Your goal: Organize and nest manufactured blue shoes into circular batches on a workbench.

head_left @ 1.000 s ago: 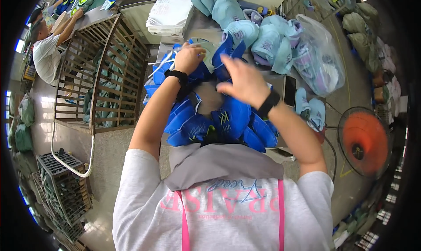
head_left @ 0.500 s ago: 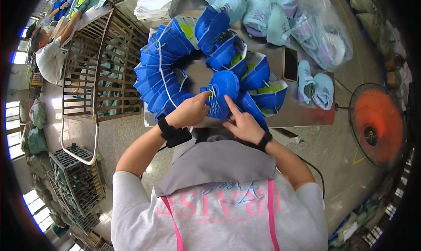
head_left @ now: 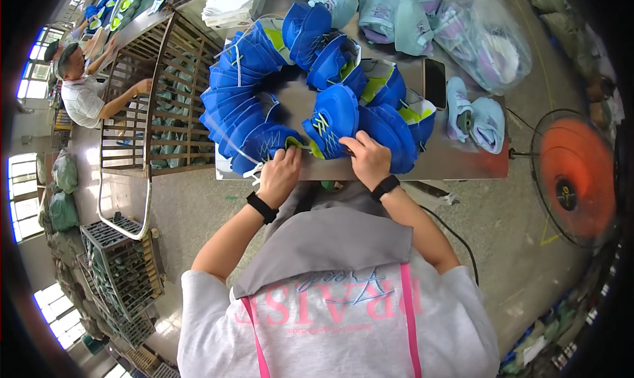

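Note:
Blue shoe uppers with yellow-green linings and laces lie in a ring on the metal table (head_left: pixel 290 100). My left hand (head_left: pixel 280 173) is closed at the near edge of one blue shoe upper (head_left: pixel 259 142), at the front left of the ring. Fingers bent, my right hand (head_left: pixel 368 158) grips the lower end of another blue shoe upper (head_left: pixel 335 113), whose yellow laces face up. The two uppers' near ends almost meet between my hands. My fingertips are partly hidden, so the exact hold is hard to see.
A white cord (head_left: pixel 239 64) lies over the left uppers. Behind are light-blue shoes (head_left: pixel 380 13) and a clear bag of shoes (head_left: pixel 492 54). A phone (head_left: pixel 434 84) lies at the right. An orange fan (head_left: pixel 573 173) stands right; a slatted cart (head_left: pixel 153 104) and a co-worker (head_left: pixel 82 94) are left.
My hands have moved apart, and my right index finger no longer points out. The laced upper now stands farther right, tilted. The co-worker at the left has turned and reaches to the cart.

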